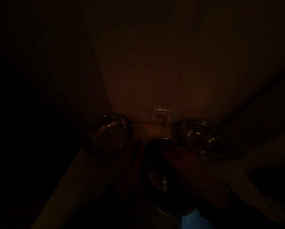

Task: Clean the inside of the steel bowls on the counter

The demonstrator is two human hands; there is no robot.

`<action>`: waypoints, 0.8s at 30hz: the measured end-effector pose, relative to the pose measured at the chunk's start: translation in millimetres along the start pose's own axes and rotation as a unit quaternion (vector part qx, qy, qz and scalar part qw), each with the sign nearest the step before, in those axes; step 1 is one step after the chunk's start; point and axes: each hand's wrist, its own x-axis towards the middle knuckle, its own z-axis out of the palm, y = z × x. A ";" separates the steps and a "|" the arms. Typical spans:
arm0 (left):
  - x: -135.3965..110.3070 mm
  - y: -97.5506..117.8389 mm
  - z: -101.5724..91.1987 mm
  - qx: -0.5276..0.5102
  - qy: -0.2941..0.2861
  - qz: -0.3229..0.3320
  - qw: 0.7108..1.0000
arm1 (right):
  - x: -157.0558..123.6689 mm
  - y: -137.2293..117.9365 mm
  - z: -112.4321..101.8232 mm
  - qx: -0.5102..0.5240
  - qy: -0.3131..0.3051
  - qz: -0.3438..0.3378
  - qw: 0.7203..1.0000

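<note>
Fingers (169, 152) of the right hand (188, 163) reach over the far right rim of a dark metal bowl (160, 181) and down inside it; the light is so dim that I cannot tell how far they are spread or whether they have hold of anything. Just beyond the bowl's left rim is the left hand (135, 157), a faint reddish shape; whether it touches the rim, and how its fingers are bent, cannot be made out. The bowl sits in the middle, near the person, with a gleam of light low on its inner surface. Behind it to the left is a shiny metal dish (111, 136), and behind it to the right another metal dish (202, 141) with several bright lines around its rim. All three are on a pale worktop (61, 190). A socket panel (165, 115) with a reddish switch is set low on the wall (144, 70) behind. A dark sleeve (240, 205) covers the right forearm, and a bluish patch (196, 221) shows below the bowl.
</note>
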 end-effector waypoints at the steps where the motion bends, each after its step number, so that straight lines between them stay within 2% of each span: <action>1: 0.3 -2.4 1.4 -0.014 -0.003 -0.013 1.000 | -0.9 -1.1 1.8 0.020 -0.033 0.008 0.999; 3: 2.2 -6.6 3.3 -0.038 -0.014 -0.040 0.998 | -4.6 -2.1 1.8 0.059 -0.085 0.004 0.995; 6: 5.6 -12.0 5.6 -0.067 -0.037 -0.050 0.996 | -11.6 -3.2 -3.1 0.110 -0.113 -0.030 0.987; 10: 8.2 -18.3 8.3 -0.088 -0.047 -0.026 0.995 | -13.1 -4.9 -0.9 0.132 -0.115 -0.035 0.984; 15: 9.4 -21.0 11.5 -0.128 -0.052 -0.011 0.990 | -4.7 -1.7 17.6 0.117 -0.063 -0.042 0.990; 20: 7.0 -13.3 15.2 -0.134 -0.014 -0.011 0.991 | -10.2 3.6 11.6 0.148 -0.101 -0.076 0.981; 24: 6.1 -10.7 17.3 -0.154 -0.012 -0.014 0.988 | -19.3 2.4 9.3 0.121 -0.119 -0.103 0.980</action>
